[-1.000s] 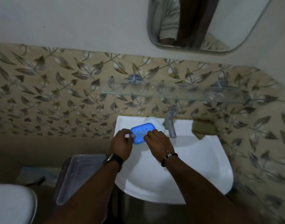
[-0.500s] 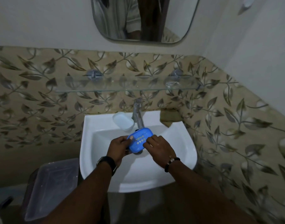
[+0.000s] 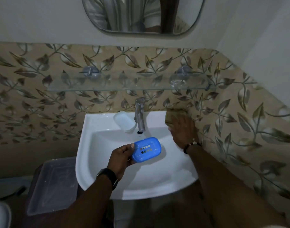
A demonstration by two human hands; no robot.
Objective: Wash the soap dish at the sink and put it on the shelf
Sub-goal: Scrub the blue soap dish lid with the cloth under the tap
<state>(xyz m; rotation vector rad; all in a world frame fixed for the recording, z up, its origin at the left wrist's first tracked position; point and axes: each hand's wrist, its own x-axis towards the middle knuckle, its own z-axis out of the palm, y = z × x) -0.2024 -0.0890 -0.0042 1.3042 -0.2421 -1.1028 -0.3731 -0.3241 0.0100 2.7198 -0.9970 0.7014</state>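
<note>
**Blue soap dish held over the basin in my left hand**

I look down at a white sink (image 3: 94, 122) fixed to a wall of beige tiles printed with leaves.

My left hand (image 3: 121, 157) pinches the left end of a blue plastic soap dish (image 3: 146, 149). My thumb lies on its top rim and my curled fingers are underneath. The dish is oval with rectangular drain holes in its floor. It hangs in the air over the middle of the basin, in front of the tap (image 3: 139, 114) and clear of it, with its hollow side facing up toward me. A dark wristwatch (image 3: 108, 176) sits on that wrist.

My right hand (image 3: 183, 129) is flat and open, fingers straight and close together, over the sink's back right corner. Its fingertips reach a brownish cloth (image 3: 171, 115) lying in that corner. I cannot tell whether they press on it. A beaded bracelet (image 3: 191, 145) circles that wrist.

A white oval soap dish base (image 3: 124, 121) rests on the sink's back edge, just left of the tap.

Above the tap, a clear glass shelf (image 3: 124, 87) runs along the wall on two round metal mounts. A rounded mirror (image 3: 187, 14) hangs higher up.

Left of the sink, lower down, stands a bin with a clear plastic lid (image 3: 53, 185).
</note>
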